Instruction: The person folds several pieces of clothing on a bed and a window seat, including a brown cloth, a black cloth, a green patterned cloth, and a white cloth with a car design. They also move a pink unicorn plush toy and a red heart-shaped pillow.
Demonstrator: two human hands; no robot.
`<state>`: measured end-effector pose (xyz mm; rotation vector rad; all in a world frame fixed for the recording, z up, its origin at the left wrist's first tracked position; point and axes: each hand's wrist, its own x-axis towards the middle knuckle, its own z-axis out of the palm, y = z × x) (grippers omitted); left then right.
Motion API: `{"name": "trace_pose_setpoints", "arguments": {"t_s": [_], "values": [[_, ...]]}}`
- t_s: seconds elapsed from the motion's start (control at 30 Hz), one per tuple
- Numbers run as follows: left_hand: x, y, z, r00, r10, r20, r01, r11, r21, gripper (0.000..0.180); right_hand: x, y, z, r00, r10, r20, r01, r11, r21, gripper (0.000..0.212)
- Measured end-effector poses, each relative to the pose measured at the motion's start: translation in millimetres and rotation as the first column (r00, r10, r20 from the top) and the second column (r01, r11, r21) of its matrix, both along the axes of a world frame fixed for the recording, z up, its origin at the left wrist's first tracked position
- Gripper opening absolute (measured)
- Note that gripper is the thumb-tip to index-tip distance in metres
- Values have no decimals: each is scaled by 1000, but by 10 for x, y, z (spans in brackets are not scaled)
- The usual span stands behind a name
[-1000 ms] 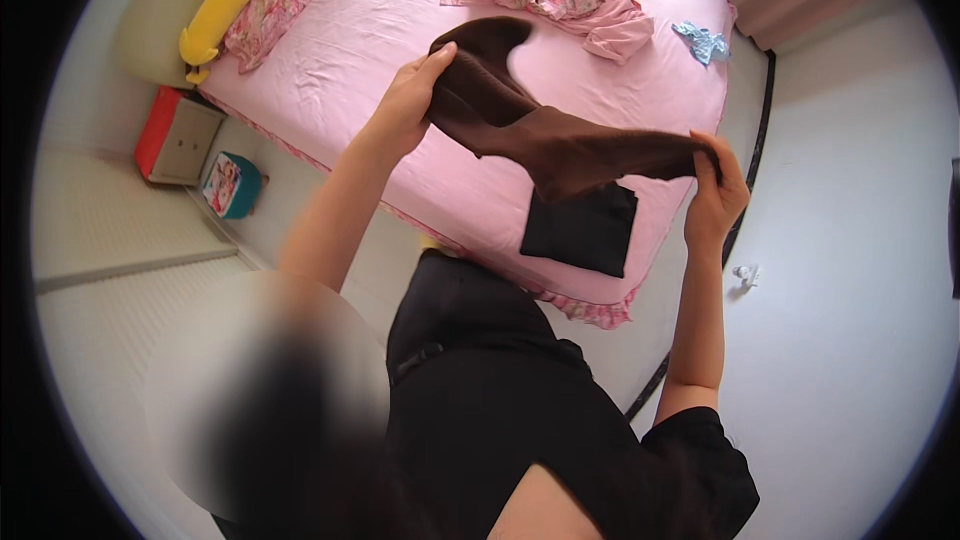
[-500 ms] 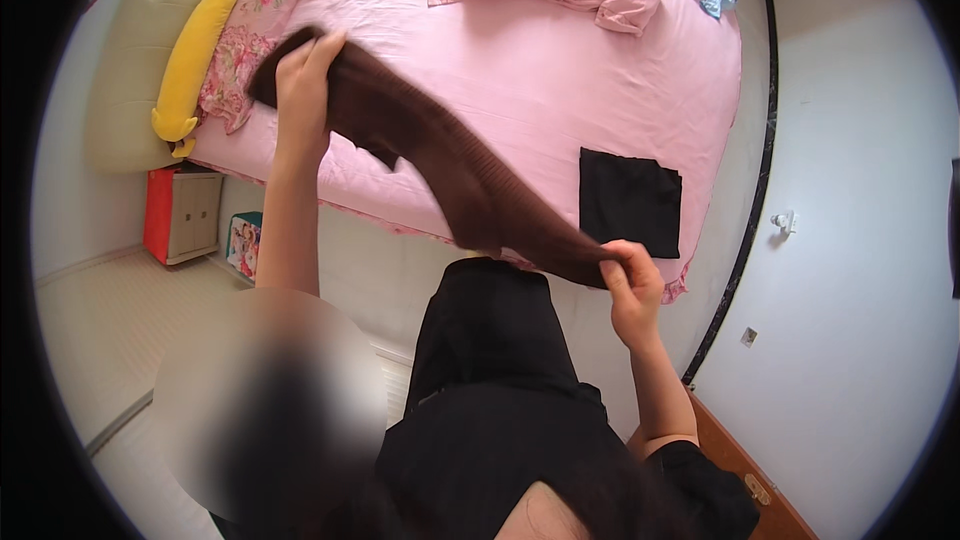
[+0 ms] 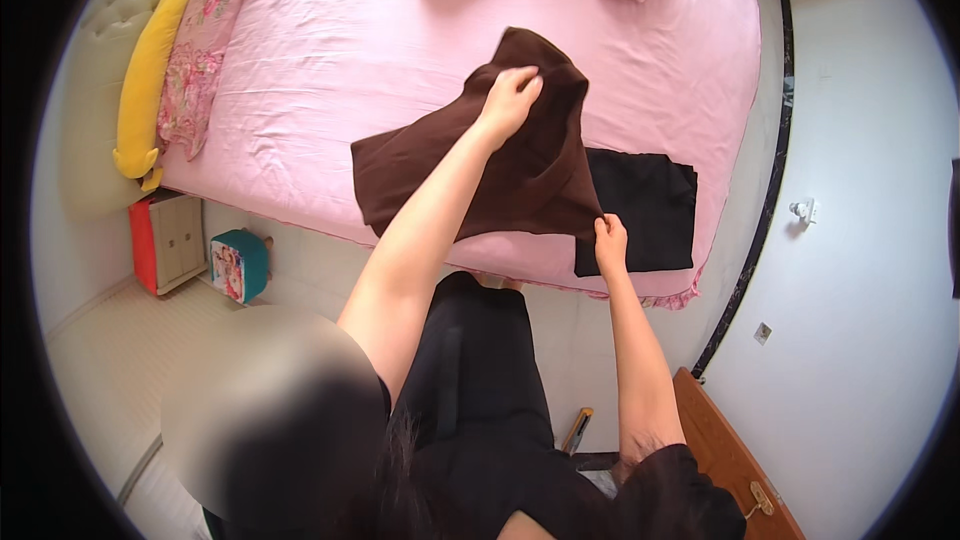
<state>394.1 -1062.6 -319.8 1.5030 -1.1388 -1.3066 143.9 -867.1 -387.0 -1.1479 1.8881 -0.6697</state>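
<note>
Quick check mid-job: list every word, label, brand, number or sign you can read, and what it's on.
None: no text can be read here.
Brown garment: no lettering shows.
Folded black cloth: none shows.
Teal box: coloured picture on its front; any lettering is too small to read.
Wall plate: too small to tell.

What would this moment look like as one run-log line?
left hand: holds brown garment | right hand: pinches its edge | nearby: black cloth lying on pink bed
</note>
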Motion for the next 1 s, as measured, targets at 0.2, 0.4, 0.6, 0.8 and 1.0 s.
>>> {"name": "trace_pose_setpoints", "arguments": {"t_s": [0.2,0.4,0.6,0.8,1.0], "values": [[856,1051,-954,991,116,65,-131,938,321,23,-513,-271,-687,975,-16,-220,7,999,-41,18],[2405,1863,-1742,736,290,611,-521,820,238,17,-151,-935,-718,941,207,-268,-257,952,-167,14],[2934,1611,-1796,672,439,597,-660,721,213,22,186,-1796,-1075,988,90,125,-82,994,-70,19],[3300,1293,-2193,639,493,590,-684,715,143,27,613,-2356,-1174,892,-326,313,264,938,225,44],[3205,952,-2377,770,495,403,-632,681,371,28,620,-2616,-1413,834,-389,393,257,902,347,41]]}}
